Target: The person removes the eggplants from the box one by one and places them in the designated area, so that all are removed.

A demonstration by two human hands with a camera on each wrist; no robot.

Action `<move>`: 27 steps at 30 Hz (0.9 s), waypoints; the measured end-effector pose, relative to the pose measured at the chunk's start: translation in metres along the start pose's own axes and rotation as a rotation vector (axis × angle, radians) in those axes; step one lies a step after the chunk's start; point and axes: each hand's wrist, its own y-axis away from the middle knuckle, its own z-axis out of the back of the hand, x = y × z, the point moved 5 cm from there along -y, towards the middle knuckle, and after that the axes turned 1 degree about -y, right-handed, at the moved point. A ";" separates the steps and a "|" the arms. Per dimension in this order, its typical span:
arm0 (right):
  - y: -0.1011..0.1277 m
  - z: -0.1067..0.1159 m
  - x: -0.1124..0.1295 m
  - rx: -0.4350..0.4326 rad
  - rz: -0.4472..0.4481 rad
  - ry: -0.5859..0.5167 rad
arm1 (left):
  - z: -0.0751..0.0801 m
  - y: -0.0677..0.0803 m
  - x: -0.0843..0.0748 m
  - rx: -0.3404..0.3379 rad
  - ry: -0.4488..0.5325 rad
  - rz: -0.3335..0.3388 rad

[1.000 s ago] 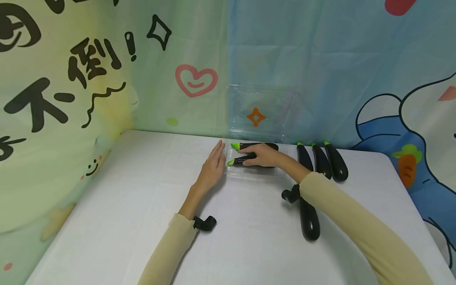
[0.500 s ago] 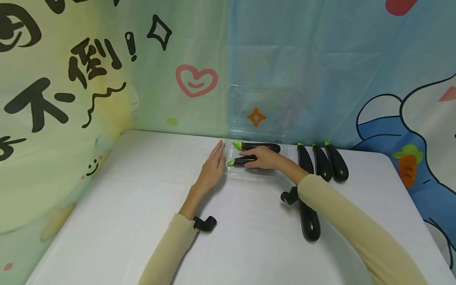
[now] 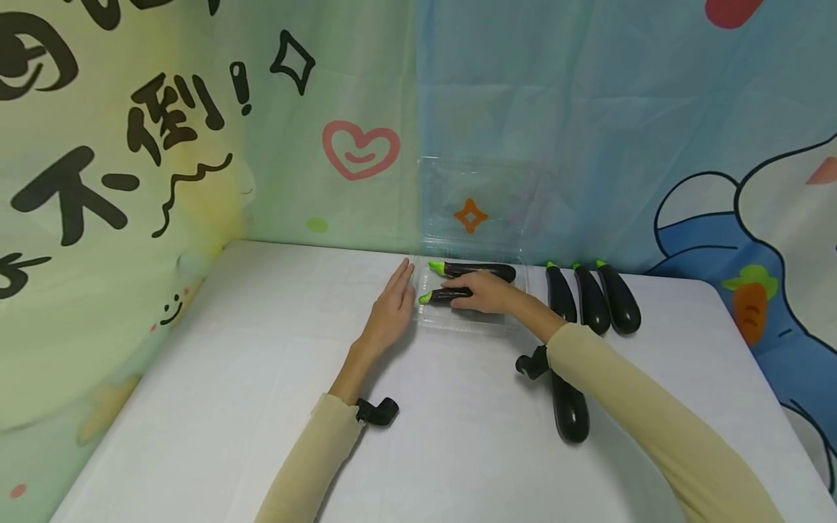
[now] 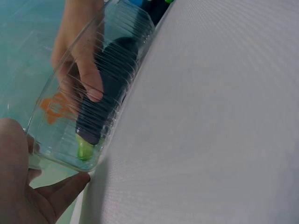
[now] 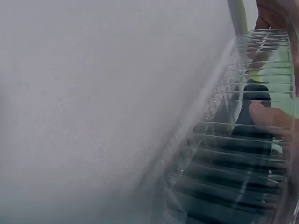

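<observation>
A clear plastic box (image 3: 434,319) lies at the table's far edge, its transparent lid (image 3: 500,192) raised behind it. Two dark eggplants with green stem ends lie crosswise inside. My right hand (image 3: 487,292) grips the near eggplant (image 3: 451,294), thumb on its near side, as the left wrist view shows through the ribbed wall; the hand covers its thick end. The far eggplant (image 3: 480,270) lies just beyond my fingers. My left hand (image 3: 390,309) rests against the box's left end with straight fingers. In the right wrist view, the box's ribbed side (image 5: 224,135) partly blurs the eggplant.
Right of the box stand three eggplants in a row, the rightmost eggplant (image 3: 617,298) leaning outward. Another eggplant (image 3: 571,407) lies nearer on the white table (image 3: 275,378), partly under my right sleeve. A printed cloth (image 3: 366,73) hangs behind the table.
The far eggplant has shifted slightly right and my right fingers have come off it. My right hand has drawn slightly nearer, still on the near eggplant. My left hand stays put.
</observation>
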 end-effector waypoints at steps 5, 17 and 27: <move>0.002 0.005 0.003 0.002 -0.020 0.021 | 0.001 -0.001 0.001 -0.005 -0.004 -0.002; 0.017 0.017 0.012 -0.093 -0.014 0.049 | 0.000 0.000 0.000 0.008 0.007 0.006; 0.034 0.027 0.015 -0.168 -0.079 -0.041 | 0.001 0.000 -0.001 -0.001 0.003 -0.001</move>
